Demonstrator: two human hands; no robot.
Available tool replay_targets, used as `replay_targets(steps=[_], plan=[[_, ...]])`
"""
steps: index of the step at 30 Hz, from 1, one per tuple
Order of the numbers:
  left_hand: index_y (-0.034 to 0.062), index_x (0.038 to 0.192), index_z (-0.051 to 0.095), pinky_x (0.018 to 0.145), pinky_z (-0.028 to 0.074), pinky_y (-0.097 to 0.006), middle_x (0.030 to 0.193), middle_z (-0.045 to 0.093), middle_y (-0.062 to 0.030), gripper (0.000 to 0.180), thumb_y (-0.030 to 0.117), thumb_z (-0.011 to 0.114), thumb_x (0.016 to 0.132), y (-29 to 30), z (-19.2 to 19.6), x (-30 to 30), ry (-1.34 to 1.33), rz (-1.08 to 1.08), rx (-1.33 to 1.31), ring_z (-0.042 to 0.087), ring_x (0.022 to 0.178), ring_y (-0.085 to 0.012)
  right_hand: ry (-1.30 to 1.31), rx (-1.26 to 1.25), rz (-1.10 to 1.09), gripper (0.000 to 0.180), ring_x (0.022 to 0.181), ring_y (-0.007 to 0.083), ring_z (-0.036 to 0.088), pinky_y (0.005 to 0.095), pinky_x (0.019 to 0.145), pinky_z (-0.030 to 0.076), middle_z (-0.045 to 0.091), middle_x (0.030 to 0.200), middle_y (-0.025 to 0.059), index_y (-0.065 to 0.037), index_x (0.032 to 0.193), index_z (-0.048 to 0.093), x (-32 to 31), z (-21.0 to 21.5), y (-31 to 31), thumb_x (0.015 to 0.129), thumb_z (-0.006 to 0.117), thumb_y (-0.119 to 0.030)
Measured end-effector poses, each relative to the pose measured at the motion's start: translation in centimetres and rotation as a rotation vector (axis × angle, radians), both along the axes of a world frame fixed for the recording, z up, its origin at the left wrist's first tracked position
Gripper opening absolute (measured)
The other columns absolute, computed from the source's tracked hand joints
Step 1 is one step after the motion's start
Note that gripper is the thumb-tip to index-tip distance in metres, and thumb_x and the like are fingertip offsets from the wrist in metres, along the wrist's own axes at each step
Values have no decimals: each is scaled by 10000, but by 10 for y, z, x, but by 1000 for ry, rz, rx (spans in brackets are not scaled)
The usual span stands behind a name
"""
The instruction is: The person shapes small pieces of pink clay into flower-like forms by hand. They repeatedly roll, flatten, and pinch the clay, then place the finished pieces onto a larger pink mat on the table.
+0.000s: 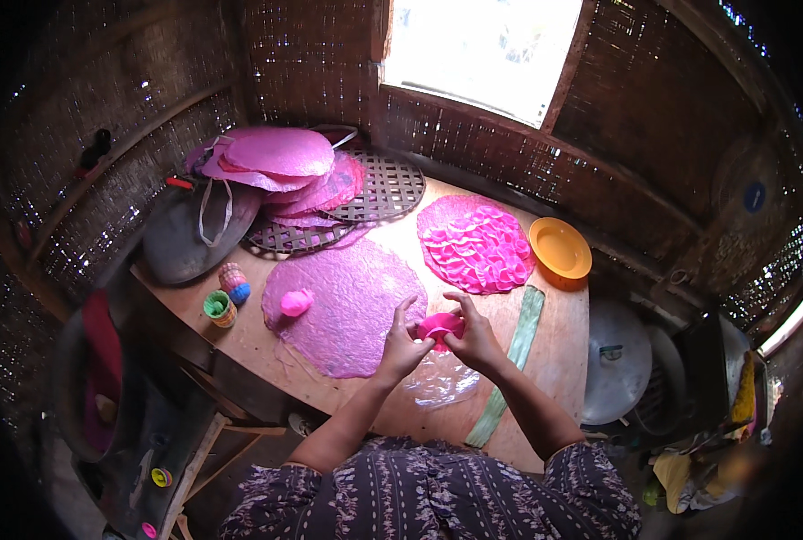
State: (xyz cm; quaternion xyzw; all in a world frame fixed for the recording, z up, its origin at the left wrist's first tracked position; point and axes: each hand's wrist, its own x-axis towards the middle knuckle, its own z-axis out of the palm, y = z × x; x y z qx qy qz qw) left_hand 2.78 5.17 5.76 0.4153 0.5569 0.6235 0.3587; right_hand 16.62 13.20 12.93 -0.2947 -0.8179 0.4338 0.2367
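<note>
Now, hands: left hand (403,346) and right hand (473,337) both pinch a small pink piece (440,326), fingers curled close around it.
Piece: held just above the table (559,346), beside the big pink sheet (347,306).
Sheet: flat on the table, a pink lump (295,301) lying on it.
Beyond the sheet: a round pile of pink petals (475,245), an orange plate (559,247) at its right.
Right of the hands: a green strip (514,355).
</note>
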Motion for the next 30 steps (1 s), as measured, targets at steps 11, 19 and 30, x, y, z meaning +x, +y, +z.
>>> replay_targets(steps=[11,19,30], plan=[[73,1437,279,807,545,-278,982,696,-136,816,23,756,777,29,0,-12,-123,-4,-22,679,907,-172,-48,119,20,649,864,285,676,366,752,533,645,901,174,-77,1365,379,-15,18,24,785,649,33],[53,1478,241,1120,315,-391,1469,356,-218,825,215,738,840,88,-36,-36,17,359,214,375,1350,-321,-522,274,-88,727,765,350,670,460,636,515,657,811,229,-63,1380,347,-43,29,168,720,641,20],[15,1282,477,917,480,-381,1175,575,-190,459,69,643,857,96,-48,-52,232,581,94,596,1027,-310,-403,-13,-825,896,1029,279,613,386,774,550,558,1212,204,-73,1397,319,-53,-3,463,622,758,25]])
